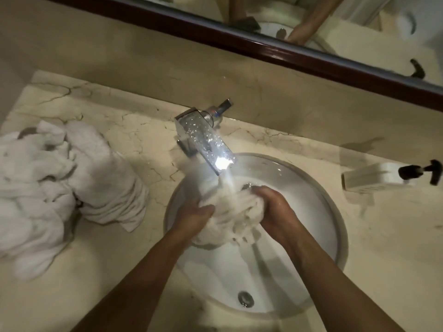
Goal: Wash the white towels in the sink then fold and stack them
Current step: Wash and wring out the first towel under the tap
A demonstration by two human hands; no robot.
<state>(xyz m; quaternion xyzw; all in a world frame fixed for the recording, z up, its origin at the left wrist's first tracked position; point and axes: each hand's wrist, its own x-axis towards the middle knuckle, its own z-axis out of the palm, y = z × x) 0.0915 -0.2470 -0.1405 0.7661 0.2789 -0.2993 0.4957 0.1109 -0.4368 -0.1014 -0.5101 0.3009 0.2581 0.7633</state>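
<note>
A wet white towel (229, 213) is bunched up in the round white sink (321, 212), right under the stream of water running from the chrome tap (203, 137). My left hand (195, 218) grips the towel's left side with curled fingers. My right hand (273, 209) grips its right side, fingers wrapped over the top of the bunch. A heap of crumpled white towels (60, 188) lies on the marble counter to the left of the sink.
The marble counter (143, 130) surrounds the sink. A white soap dispenser (383, 176) with a black pump lies at the right. A dark-framed mirror (287, 51) runs along the wall behind. An overflow hole (245, 298) sits in the sink's near wall.
</note>
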